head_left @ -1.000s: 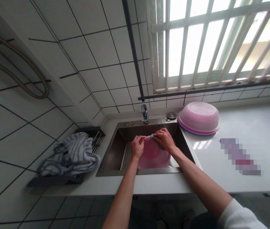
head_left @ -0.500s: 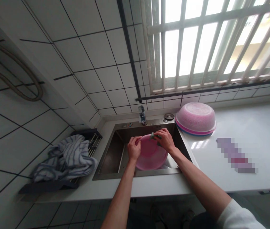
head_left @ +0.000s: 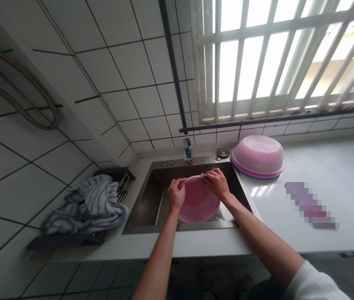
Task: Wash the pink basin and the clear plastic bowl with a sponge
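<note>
A pink basin (head_left: 198,206) sits tilted in the steel sink (head_left: 156,200), its inside facing me. My left hand (head_left: 176,193) grips the basin's left rim, thumb and fingers pinched over the edge. At the upper right of the rim, my right hand (head_left: 216,183) is closed on a small grey-green scrubbing cloth (head_left: 201,178) and presses it against the edge. Most of that cloth is covered by my fingers. The faucet (head_left: 187,150) stands behind the basin.
Upside-down stacked pink and white colanders (head_left: 257,155) rest on the counter (head_left: 277,233) right of the sink. A round metal drain stopper (head_left: 223,153) lies behind the sink. Left, a striped cloth (head_left: 92,204) is heaped on a dark rack (head_left: 125,183). A blurred-out item (head_left: 311,206) lies at right.
The right hand and its cloth have shifted very slightly along the rim. The left hand keeps its hold on the basin. The whole view has moved a little.
</note>
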`<act>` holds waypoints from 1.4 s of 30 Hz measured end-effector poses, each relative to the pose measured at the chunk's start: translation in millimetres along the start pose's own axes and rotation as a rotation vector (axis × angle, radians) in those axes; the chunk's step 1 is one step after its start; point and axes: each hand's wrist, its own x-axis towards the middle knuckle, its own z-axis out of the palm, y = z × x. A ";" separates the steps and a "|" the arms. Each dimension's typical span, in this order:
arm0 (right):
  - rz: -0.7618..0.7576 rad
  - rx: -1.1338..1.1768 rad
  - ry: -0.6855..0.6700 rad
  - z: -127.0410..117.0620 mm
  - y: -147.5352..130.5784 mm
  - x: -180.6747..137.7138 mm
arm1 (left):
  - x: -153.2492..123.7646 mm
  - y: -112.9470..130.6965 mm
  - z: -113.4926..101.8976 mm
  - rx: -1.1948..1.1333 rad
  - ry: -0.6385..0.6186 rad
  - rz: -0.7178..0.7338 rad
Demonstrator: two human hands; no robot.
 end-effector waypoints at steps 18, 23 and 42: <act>-0.109 -0.005 -0.099 6.6 -16.5 0.4 | -3.4 5.5 2.0 0.021 -0.137 0.046; -0.037 -0.035 -0.027 3.6 -7.7 0.1 | -0.7 5.8 -3.2 0.023 -0.073 0.018; -0.071 -0.001 -0.051 8.0 -2.2 -5.7 | -4.3 4.2 -0.2 0.055 -0.106 0.036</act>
